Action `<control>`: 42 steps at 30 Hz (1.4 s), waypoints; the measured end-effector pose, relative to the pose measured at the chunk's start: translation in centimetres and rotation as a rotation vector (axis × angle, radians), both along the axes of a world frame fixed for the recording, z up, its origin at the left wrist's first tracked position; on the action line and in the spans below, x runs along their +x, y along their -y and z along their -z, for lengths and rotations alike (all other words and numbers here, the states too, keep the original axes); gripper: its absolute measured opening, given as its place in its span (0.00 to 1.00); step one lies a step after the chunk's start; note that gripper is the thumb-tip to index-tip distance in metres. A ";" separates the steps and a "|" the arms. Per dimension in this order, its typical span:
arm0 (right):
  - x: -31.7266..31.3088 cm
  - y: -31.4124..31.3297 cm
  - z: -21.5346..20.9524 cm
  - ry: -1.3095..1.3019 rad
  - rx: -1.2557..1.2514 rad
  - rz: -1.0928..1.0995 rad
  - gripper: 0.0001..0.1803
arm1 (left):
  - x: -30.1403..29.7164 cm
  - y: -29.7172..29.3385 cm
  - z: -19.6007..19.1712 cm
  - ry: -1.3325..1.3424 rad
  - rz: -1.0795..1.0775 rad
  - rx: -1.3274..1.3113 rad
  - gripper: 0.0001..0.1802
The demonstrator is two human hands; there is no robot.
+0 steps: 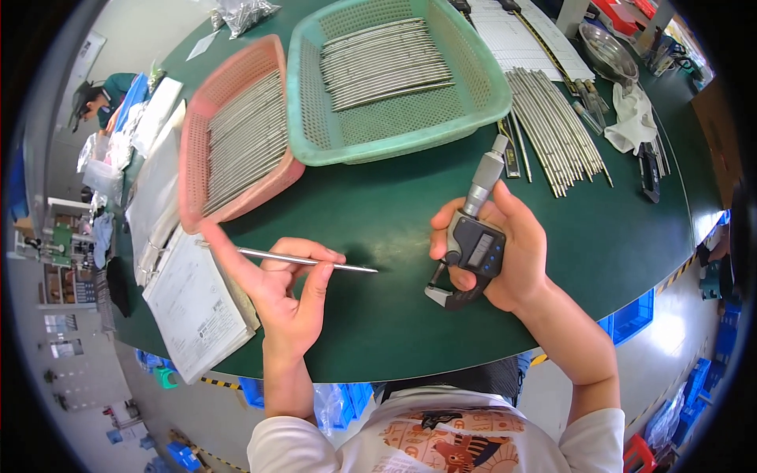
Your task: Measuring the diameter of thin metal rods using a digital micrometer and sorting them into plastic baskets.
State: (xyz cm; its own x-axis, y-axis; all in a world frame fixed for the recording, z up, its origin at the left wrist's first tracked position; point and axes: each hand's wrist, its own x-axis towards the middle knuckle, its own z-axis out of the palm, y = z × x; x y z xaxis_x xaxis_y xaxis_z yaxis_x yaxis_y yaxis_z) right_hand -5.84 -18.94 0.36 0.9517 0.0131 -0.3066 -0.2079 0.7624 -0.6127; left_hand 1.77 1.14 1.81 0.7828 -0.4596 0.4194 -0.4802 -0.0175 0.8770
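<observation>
A thin metal rod (356,268) is pinched between the thumb and fingers of my left hand (288,292), its tip pointing right. My right hand (516,248) is wrapped round a digital micrometer (479,244) with a grey thimble at the top and a small display. The micrometer's jaw opening faces left, and the rod's tip is apart from it. Beyond my hands stand a green plastic basket (378,150) and a pink plastic basket (193,158), each holding a layer of similar metal rods.
More rods (556,134) lie in a row at the right, beside a caliper (650,169), a white cloth (631,118) and a metal bowl (607,51). An open binder of papers (197,307) lies by my left forearm. A person (102,102) is at the far left.
</observation>
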 end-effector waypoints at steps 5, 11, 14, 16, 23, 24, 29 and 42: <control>0.1 -0.3 0.1 0.015 0.020 -0.026 0.33 | -0.4 -0.8 0.5 0.080 -0.094 -0.018 0.53; 0.0 -0.1 0.3 0.007 -0.006 -0.013 0.33 | -0.3 -0.5 0.6 -0.032 0.013 0.025 0.46; -0.2 -0.2 0.0 0.028 0.030 -0.008 0.33 | -0.6 -0.6 1.0 -0.459 0.062 -0.219 0.12; -0.2 -0.2 -0.1 0.030 0.076 -0.011 0.33 | -0.7 -0.2 1.6 -0.612 0.102 -0.305 0.12; -0.2 0.0 -0.3 0.010 0.146 -0.028 0.32 | -1.2 0.7 2.2 -0.830 0.194 -0.387 0.10; -0.2 -0.1 -0.3 0.012 0.147 -0.036 0.32 | -1.3 0.7 2.3 -0.830 0.205 -0.377 0.10; -0.2 -0.2 -0.3 0.013 0.158 -0.054 0.32 | -1.5 1.0 2.2 -0.789 0.168 -0.316 0.11; -0.2 -0.3 -0.1 0.026 0.151 -0.056 0.32 | -1.6 1.2 2.3 -0.792 0.195 -0.325 0.12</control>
State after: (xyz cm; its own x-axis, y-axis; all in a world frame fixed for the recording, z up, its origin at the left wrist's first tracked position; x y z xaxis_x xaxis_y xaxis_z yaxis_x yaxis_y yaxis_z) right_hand -6.02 -18.67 0.45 0.9559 0.1101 -0.2721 -0.2377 0.8343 -0.4975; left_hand 0.15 -0.06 -0.50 0.8196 -0.5673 -0.0802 0.3029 0.3102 0.9011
